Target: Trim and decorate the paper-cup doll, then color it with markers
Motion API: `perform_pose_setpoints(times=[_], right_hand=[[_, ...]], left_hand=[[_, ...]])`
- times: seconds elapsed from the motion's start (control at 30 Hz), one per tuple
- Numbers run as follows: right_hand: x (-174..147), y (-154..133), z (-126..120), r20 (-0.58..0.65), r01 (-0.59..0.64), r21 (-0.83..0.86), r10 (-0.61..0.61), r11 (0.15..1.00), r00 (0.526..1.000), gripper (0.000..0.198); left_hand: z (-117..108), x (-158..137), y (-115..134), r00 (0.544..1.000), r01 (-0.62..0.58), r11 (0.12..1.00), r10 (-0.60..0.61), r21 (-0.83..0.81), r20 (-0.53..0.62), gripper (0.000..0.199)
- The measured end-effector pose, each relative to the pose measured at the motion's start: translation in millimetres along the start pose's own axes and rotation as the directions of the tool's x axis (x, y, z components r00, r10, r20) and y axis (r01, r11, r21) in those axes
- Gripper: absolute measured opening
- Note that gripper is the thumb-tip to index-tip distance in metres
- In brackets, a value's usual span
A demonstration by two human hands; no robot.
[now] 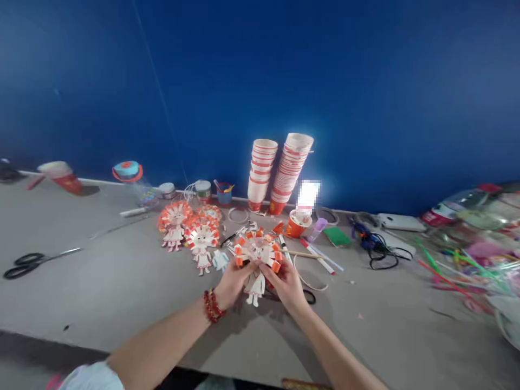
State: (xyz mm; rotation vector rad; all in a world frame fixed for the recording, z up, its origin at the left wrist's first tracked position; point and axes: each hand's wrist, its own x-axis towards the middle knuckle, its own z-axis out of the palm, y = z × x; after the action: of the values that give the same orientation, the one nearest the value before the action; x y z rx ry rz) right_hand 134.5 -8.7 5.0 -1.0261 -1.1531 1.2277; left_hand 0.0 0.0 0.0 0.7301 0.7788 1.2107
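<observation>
Between my two hands is a paper lion figure (258, 250), with a fringed orange-and-white mane, a drawn face and a white paper body hanging below. My left hand (232, 283), with a red bead bracelet at the wrist, grips its lower left edge. At the lower right edge my right hand (289, 283) pinches it, thumb in front; both thumbs nearly meet under the face. Just left lie similar finished-looking paper figures, one with a white dress (202, 244) and another (174, 225) behind it. A small light-blue paper cutout (220, 260) rests beside my left hand.
Two tall stacks of paper cups, a left stack (262, 176) and a right stack (289, 173), stand by the blue wall. Black scissors (36, 262) lie at far left. Markers (319, 255), a green pad (337, 236) and dark cables (376, 246) are to the right, with colourful sticks (467, 271) beyond.
</observation>
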Motion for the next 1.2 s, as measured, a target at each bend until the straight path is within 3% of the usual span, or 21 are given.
perform_pose_setpoints(times=[0.33,0.57,0.8,0.97,1.2], right_hand=[[0.3,4.0,-0.2,-0.072,-0.109,0.081,0.115,0.991,0.991,0.046],[3.3,6.9,-4.4,-0.084,-0.113,0.103,0.122,0.988,0.989,0.045],[7.6,14.5,-10.1,-0.082,-0.115,0.118,0.125,0.986,0.989,0.039],[8.0,12.0,-8.4,-0.168,-0.133,0.149,0.158,0.980,0.973,0.041],[7.2,10.3,-6.6,-0.196,-0.148,0.218,0.192,0.965,0.962,0.037]], left_hand=[[-8.9,1.0,-5.7,1.000,-0.002,0.998,0.002,0.057,0.011,0.033],[-5.0,4.3,-8.0,0.999,-0.040,0.988,0.042,0.146,-0.013,0.035],[-1.0,1.7,2.7,0.990,-0.033,0.946,-0.013,0.322,0.140,0.032],[-18.2,-20.6,12.2,0.979,0.075,0.904,-0.146,0.421,0.139,0.041],[-49.9,-78.3,26.7,0.906,0.156,0.855,-0.323,0.494,0.272,0.030]])
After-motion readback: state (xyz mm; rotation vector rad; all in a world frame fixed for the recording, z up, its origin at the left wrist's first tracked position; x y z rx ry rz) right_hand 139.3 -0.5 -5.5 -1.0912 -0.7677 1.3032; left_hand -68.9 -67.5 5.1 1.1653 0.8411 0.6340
